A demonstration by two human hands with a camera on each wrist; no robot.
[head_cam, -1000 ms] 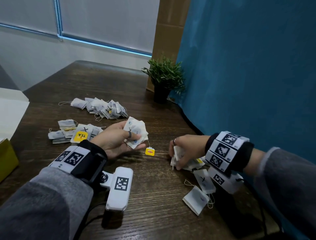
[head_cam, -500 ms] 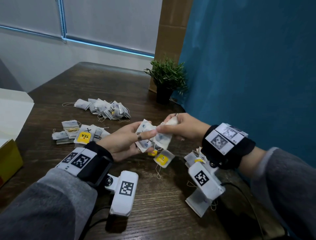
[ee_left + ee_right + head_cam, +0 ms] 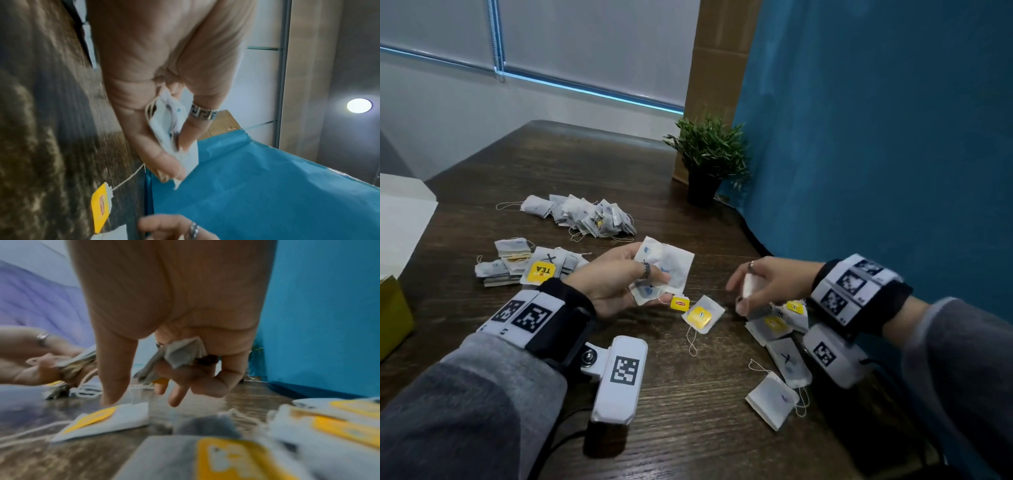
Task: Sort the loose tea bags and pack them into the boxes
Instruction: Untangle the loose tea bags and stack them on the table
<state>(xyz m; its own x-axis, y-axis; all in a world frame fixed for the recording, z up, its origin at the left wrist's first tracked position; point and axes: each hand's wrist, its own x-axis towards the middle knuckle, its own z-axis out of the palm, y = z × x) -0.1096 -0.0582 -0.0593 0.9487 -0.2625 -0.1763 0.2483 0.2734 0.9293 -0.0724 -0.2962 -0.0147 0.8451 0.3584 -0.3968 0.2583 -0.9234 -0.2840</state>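
My left hand (image 3: 635, 274) grips a small stack of white tea bags (image 3: 666, 269) palm-up over the table; the thumb pins the tea bags (image 3: 168, 123) against the fingers. A yellow tag (image 3: 680, 303) hangs from them on a string. To the right, my right hand (image 3: 748, 291) hovers low, its back fingers curled round one tea bag (image 3: 182, 353). Its thumb and forefinger point down at a tea bag with a yellow tag (image 3: 702, 315) lying between the hands. More loose tea bags (image 3: 777, 323) lie under and behind the right hand.
Two sorted heaps lie further back: a far pile (image 3: 585, 216) and a stacked pile (image 3: 527, 267). A yellow box (image 3: 393, 315) and a white flap (image 3: 400, 219) sit at the left edge. A potted plant (image 3: 709, 161) and a blue curtain (image 3: 876, 137) bound the right side.
The right hand carried a bag from the right-hand heap to the left hand's stack, then drew back right and down. A yellow-tagged bag now lies on the table between the hands.
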